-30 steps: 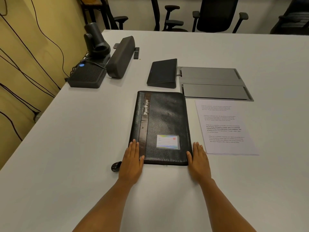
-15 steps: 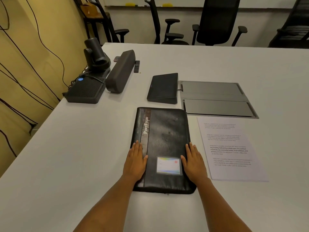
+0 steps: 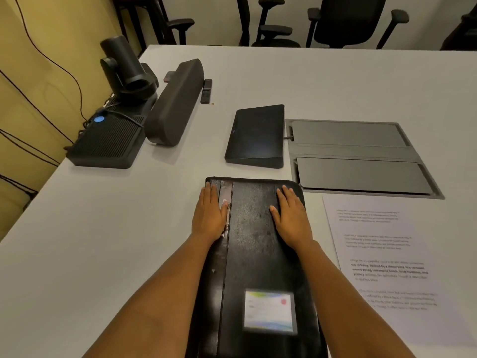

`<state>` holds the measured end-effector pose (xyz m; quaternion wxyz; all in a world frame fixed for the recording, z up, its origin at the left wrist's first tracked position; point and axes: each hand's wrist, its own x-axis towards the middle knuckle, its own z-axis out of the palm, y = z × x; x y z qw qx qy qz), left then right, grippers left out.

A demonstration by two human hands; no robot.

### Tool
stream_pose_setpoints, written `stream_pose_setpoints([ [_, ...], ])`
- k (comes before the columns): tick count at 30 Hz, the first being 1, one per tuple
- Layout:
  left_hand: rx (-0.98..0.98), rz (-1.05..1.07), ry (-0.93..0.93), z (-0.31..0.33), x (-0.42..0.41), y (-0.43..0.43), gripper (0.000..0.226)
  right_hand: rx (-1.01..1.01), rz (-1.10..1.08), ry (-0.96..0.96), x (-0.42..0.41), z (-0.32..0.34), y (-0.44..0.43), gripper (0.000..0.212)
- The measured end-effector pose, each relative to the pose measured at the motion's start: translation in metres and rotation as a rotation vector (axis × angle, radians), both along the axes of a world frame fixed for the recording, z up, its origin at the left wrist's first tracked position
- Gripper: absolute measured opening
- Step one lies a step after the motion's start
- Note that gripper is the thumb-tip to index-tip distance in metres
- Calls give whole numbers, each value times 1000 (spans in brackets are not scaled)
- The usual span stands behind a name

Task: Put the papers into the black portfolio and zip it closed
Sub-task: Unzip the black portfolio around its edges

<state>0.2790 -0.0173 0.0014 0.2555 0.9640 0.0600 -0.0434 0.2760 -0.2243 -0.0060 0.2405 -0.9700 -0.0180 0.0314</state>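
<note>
Closed black leather portfolio (image 3: 254, 257) flat on pale grey table (image 3: 103, 241). Left hand (image 3: 210, 215) and right hand (image 3: 291, 218) lie palm-down on its far end, fingers straight, together, gripping nothing; probably steadying it before unzipping. White printed papers (image 3: 382, 254) just right of portfolio, not yet in. Black office chairs (image 3: 346, 19) beyond it, yellow wall (image 3: 38, 34) to its left.

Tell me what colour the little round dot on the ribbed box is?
The dot is blue; head view shows it best.

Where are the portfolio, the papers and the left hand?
portfolio (image 3: 255, 241), head view, middle of the black cover.
papers (image 3: 384, 257), head view, middle of the printed sheet.
left hand (image 3: 210, 215), head view, back of the hand.
</note>
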Motion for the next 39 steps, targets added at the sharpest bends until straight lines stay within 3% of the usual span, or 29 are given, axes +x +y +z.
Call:
stream_pose_setpoints([
  [9,-217,218,-206,-6,52,2,40,-30,70,-121,69,6,14,38],
  [16,-292,265,-260,-2,64,7,23,18,11,-73,85,14,20,30],
  [28,-487,488,-181,16,72,6,26,293,255,262,107,42,61,28],
  [39,-512,520,-136,6,79,18,31,71,582,410,153,49,110,32],
])
